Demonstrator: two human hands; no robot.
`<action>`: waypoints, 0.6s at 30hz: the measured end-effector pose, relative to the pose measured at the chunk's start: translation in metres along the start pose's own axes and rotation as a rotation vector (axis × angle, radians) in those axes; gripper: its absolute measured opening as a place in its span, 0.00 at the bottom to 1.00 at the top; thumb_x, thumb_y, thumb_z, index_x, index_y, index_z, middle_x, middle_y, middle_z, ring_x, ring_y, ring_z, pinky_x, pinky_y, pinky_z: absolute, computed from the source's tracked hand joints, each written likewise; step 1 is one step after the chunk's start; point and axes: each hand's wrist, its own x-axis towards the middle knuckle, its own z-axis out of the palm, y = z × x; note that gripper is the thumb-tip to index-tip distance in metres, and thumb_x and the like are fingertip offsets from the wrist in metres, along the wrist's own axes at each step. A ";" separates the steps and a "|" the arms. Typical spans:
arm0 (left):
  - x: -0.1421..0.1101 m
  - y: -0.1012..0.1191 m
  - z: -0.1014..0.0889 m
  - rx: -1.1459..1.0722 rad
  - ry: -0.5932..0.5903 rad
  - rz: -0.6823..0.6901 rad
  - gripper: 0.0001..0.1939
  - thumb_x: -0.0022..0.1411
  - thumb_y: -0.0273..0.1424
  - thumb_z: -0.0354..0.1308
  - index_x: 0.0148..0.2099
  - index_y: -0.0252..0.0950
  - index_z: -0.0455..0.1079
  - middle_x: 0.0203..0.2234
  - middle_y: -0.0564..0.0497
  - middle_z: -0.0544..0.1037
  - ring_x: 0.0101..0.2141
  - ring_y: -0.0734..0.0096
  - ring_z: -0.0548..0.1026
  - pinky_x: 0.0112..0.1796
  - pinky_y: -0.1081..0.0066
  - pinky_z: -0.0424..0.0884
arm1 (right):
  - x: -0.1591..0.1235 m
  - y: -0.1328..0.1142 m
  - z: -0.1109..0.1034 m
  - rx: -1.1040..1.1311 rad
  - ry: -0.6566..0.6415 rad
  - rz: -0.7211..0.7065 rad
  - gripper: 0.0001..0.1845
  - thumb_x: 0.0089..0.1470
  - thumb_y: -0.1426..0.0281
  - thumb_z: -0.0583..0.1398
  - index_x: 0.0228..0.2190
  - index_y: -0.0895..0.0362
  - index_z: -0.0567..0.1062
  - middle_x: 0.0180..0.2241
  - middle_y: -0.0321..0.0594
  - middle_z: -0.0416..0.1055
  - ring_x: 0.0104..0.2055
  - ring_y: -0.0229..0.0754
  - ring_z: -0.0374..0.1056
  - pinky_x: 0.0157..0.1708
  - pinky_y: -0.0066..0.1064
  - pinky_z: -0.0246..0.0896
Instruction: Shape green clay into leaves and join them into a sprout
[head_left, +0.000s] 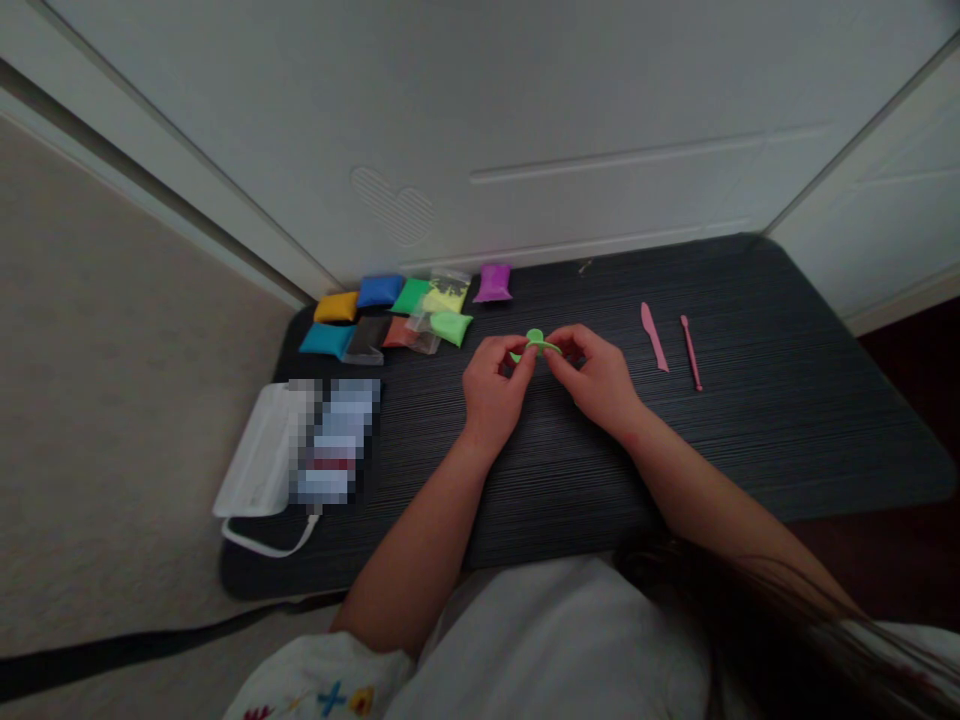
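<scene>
A small piece of light green modelling clay (535, 338) is pinched between my two hands above the dark table. It has a rounded knob on top and thinner parts spreading out to both sides. My left hand (496, 388) grips its left side with thumb and fingers. From the other side, my right hand (597, 374) holds it between thumb and fingertips. Part of the clay is hidden behind the fingers. Right of my hands lie a pink plastic knife (654, 337) and a thin pink modelling tool (691, 353).
Several coloured clay packets stand back left, among them a blue packet (380, 291), an opened light green packet (451, 327) and a purple packet (493, 282). A white power bank (259, 450) and a blurred-out phone (341, 440) share a cable (270, 552). A white panel (600, 120) rises behind the table (787, 400).
</scene>
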 end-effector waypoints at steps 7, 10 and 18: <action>-0.001 0.001 0.000 -0.005 0.004 0.009 0.07 0.55 0.35 0.53 0.33 0.37 0.68 0.26 0.53 0.71 0.27 0.77 0.67 0.30 0.74 0.64 | 0.000 0.000 0.000 -0.011 -0.002 0.004 0.06 0.50 0.68 0.54 0.32 0.55 0.69 0.29 0.35 0.69 0.29 0.36 0.63 0.31 0.29 0.58; -0.001 0.000 0.000 -0.007 0.003 0.003 0.08 0.55 0.35 0.53 0.33 0.37 0.68 0.27 0.53 0.71 0.27 0.77 0.67 0.30 0.74 0.64 | 0.000 0.000 0.001 -0.004 -0.010 0.009 0.06 0.50 0.69 0.54 0.32 0.55 0.69 0.29 0.35 0.69 0.29 0.36 0.63 0.31 0.29 0.58; -0.001 0.001 0.000 -0.025 0.001 0.009 0.08 0.55 0.35 0.53 0.35 0.37 0.69 0.28 0.52 0.71 0.26 0.77 0.67 0.30 0.74 0.65 | 0.000 0.001 0.002 0.009 -0.014 0.003 0.06 0.50 0.69 0.54 0.32 0.55 0.69 0.29 0.35 0.69 0.30 0.36 0.63 0.31 0.29 0.58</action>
